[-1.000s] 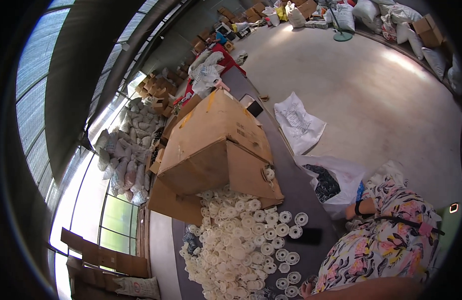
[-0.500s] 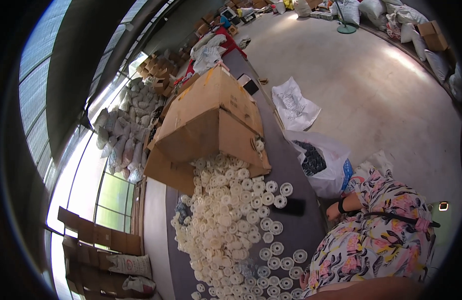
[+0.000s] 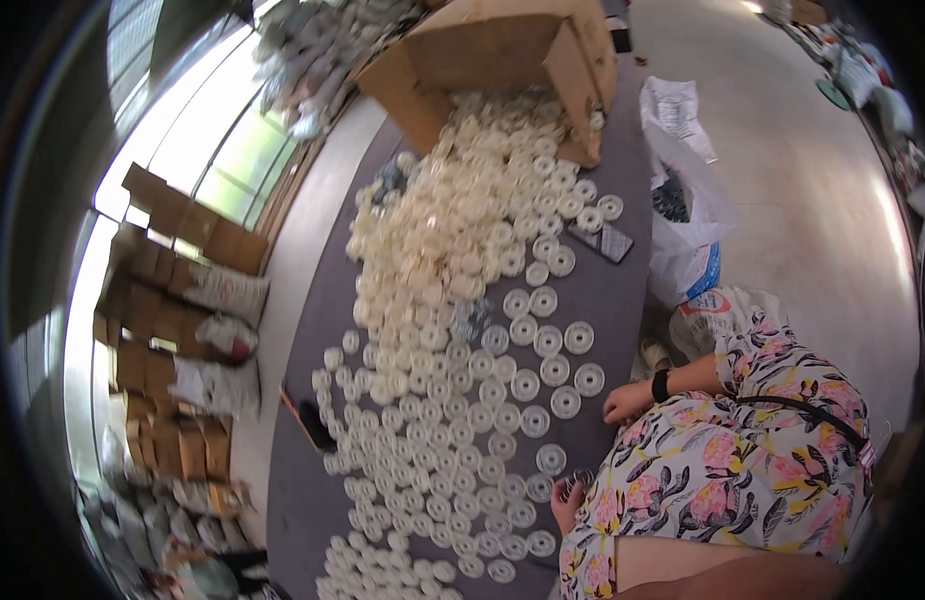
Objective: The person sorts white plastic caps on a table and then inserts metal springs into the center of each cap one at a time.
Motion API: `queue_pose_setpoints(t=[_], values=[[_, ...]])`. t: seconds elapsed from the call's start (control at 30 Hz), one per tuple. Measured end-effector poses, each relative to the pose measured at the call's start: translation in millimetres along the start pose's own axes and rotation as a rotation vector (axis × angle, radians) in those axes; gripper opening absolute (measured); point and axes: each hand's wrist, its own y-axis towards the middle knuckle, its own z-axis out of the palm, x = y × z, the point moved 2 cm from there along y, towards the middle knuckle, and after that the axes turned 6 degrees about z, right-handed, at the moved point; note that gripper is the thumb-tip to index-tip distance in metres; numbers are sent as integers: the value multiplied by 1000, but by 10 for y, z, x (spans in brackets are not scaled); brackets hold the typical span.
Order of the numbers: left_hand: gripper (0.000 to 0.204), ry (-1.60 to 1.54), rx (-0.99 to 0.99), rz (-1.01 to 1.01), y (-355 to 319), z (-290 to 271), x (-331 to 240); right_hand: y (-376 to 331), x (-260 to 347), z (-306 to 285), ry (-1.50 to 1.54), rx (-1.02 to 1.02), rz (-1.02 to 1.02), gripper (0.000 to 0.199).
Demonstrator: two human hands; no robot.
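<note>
Everywhere, white discs [image 3: 453, 330] across grey table [image 3: 623, 290].

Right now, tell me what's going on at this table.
A person in a floral top leans at the grey table, the watch-wearing hand resting at its edge, the other hand by the white discs. The discs spill from a tipped cardboard box and lie spread over the table. A dark phone lies among them.

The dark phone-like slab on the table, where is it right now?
In the head view the dark slab lies flat on the grey table, upper right of centre, below the tipped cardboard box and beside the white plastic bag.
</note>
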Motion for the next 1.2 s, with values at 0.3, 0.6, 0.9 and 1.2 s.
queue_pose_setpoints(t=[0.3,0.6,0.9,1.2], values=[[39,355,-125,177,-465,-393,-437,623,1009,1226,516,453,126,53],[43,-197,-150,85,-264,-310,-146,1264,748,1109,496,699,265,39],[39,-99,-517,-114,-346,-609,-61,1595,912,1342,180,687,273,36],[36,-3,-1000,-68,-844,-2507,516,2187,1255,2220,190,478,169,39]])
